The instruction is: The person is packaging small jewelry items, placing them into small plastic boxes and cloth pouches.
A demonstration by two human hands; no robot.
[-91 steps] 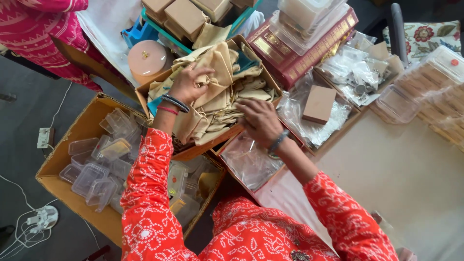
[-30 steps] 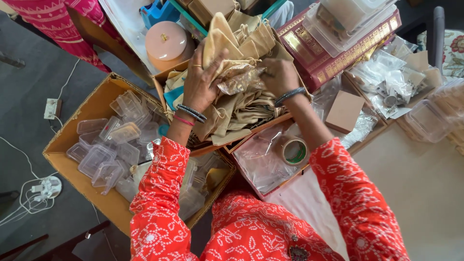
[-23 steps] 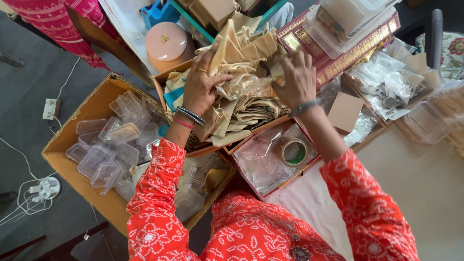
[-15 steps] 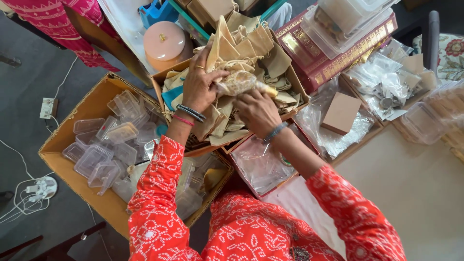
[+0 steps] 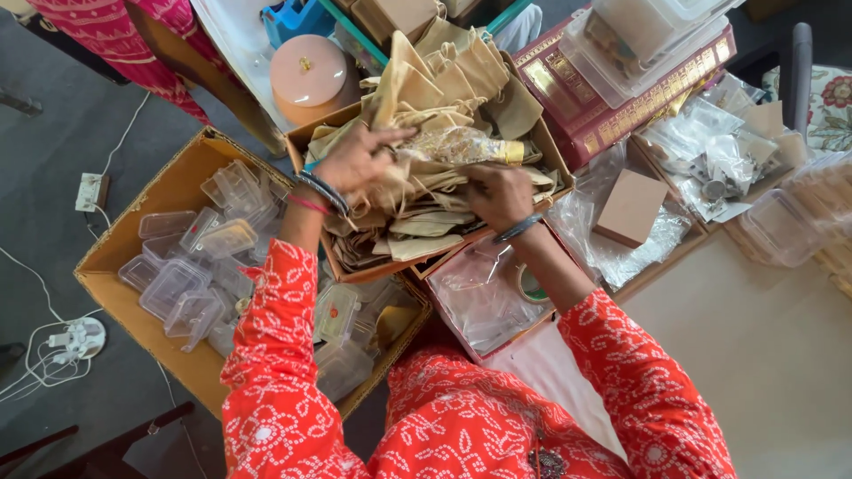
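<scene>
Both hands work the beige cloth pouches (image 5: 417,191) — left hand (image 5: 355,160) grip holding several, right hand (image 5: 499,195) grip closed on one.

At the centre of the frame sits an open brown cardboard box (image 5: 312,146) filled with beige fabric pouches (image 5: 417,222). The left hand (image 5: 355,160) rests on the pouches at the box's left side; the right hand (image 5: 499,195) lies on them toward the lower right, with a gold-patterned clear packet (image 5: 461,144) between the two hands. To the lower left stands a larger open cardboard carton (image 5: 133,310) holding clear plastic lidded containers (image 5: 177,284). Above the central box, at upper centre-left, is a round pink lidded tin (image 5: 309,73). At upper right, a maroon and gold rectangular box (image 5: 581,111) carries clear plastic trays (image 5: 639,35). Right of centre, a small flat brown cardboard box (image 5: 632,206) lies on crinkled clear plastic bags (image 5: 612,257).
</scene>
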